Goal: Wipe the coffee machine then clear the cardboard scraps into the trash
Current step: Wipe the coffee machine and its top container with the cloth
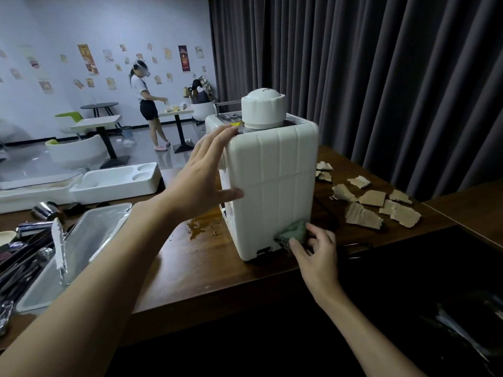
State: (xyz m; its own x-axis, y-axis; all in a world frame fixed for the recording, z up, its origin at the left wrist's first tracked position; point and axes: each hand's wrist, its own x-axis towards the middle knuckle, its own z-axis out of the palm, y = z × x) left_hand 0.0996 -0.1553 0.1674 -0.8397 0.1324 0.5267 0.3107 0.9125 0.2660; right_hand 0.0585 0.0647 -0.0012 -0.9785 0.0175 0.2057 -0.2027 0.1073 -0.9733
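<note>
Against ribbed machine [275, 186], green cloth [292, 232]

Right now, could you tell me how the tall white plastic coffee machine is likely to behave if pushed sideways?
The tall white plastic coffee machine stands high on a narrow base, so it could tip; the left hand rests on its side. Its smooth shell may slide on the glossy brown wooden table beside the brown liquid spill.
</note>
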